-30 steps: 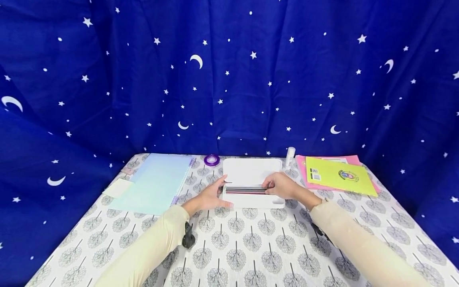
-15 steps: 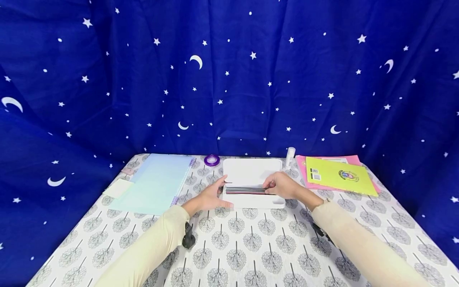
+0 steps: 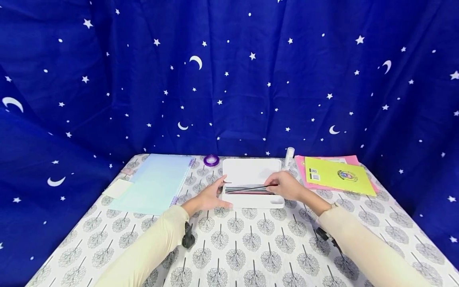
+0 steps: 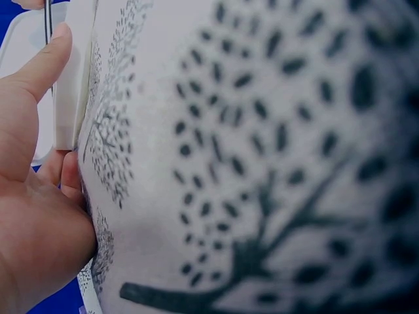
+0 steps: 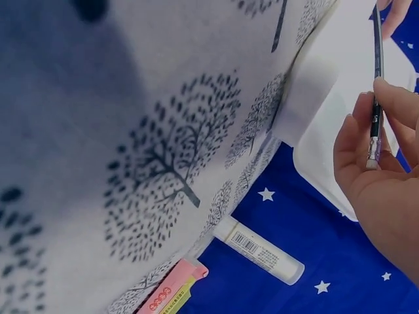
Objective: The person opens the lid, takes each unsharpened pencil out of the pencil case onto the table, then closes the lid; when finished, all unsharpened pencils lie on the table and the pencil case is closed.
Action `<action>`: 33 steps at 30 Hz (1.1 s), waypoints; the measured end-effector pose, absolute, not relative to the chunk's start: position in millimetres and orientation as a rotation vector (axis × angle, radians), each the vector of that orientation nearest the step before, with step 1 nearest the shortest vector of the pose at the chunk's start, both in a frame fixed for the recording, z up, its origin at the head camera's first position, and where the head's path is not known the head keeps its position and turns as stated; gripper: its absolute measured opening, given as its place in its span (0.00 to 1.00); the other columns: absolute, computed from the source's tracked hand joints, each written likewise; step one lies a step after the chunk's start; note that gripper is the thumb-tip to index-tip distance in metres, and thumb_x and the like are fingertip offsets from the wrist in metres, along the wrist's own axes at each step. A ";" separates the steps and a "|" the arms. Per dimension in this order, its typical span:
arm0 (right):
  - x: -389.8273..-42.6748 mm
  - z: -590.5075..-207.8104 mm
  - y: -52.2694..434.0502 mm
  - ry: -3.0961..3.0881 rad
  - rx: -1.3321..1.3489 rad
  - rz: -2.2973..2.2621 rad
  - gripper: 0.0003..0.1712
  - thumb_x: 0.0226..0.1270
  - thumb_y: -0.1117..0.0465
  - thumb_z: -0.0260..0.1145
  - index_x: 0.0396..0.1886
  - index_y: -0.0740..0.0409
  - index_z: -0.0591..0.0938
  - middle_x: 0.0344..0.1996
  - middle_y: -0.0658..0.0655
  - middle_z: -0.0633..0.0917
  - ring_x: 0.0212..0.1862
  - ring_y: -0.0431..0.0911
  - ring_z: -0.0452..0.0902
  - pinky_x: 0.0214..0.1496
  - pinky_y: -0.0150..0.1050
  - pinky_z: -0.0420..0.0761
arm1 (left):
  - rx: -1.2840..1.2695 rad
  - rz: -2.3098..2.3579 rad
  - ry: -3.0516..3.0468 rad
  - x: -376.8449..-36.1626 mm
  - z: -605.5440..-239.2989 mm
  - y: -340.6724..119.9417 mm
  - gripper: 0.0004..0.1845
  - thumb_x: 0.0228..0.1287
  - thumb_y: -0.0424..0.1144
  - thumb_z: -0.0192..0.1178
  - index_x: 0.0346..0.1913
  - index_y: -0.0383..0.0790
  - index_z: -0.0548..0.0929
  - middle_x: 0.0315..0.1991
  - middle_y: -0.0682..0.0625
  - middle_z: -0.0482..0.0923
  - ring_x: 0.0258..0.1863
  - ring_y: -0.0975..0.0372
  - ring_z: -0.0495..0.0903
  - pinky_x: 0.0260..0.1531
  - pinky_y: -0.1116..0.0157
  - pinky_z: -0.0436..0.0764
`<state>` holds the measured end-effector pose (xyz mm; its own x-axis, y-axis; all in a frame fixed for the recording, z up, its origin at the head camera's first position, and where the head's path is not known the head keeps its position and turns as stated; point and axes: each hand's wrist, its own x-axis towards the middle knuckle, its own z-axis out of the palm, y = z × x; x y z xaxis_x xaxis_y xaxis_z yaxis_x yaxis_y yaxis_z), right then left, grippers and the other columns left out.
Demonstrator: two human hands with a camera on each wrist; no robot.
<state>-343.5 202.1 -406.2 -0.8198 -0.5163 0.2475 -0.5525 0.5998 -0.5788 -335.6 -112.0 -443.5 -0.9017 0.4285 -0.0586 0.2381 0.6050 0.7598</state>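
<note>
One pencil (image 3: 251, 188) is being pinched by the right hand (image 3: 287, 185), now tilted above the white tray (image 3: 251, 169).
Tray's left edge is being touched by the relaxed left hand (image 3: 211, 196); pencil's eraser end is being shown only at the right wrist.

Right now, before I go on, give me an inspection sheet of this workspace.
Surface: table under a white cloth printed with grey trees.
Job's things: white tray at centre, a row of pencils lying in its near part; one dark pencil raised at an angle above them.
Clutter: pale blue notebook and sticky notes to the left; purple tape roll and white glue stick at the back; yellow booklet on pink paper to the right.
Hands: left hand rests against the tray's left end; right hand pinches the dark pencil's end.
Cables: nothing seen.
Surroundings: blue backdrop with stars and moons.
</note>
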 end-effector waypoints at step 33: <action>-279.3 -401.9 208.6 -2.770 0.947 1.504 0.08 0.58 0.73 0.70 0.38 0.70 0.85 0.37 0.66 0.87 0.37 0.50 0.85 0.42 0.33 0.85 | 0.544 1.160 2.608 -335.7 -441.0 -111.1 0.62 0.49 0.53 0.76 0.80 0.56 0.45 0.76 0.48 0.59 0.67 0.49 0.69 0.67 0.46 0.68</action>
<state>-279.3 208.6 -401.9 -0.8241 -0.5500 0.1358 -0.4134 0.4200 -0.8079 -335.7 -111.1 -441.0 -0.9033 0.4244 -0.0624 0.2378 0.6165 0.7506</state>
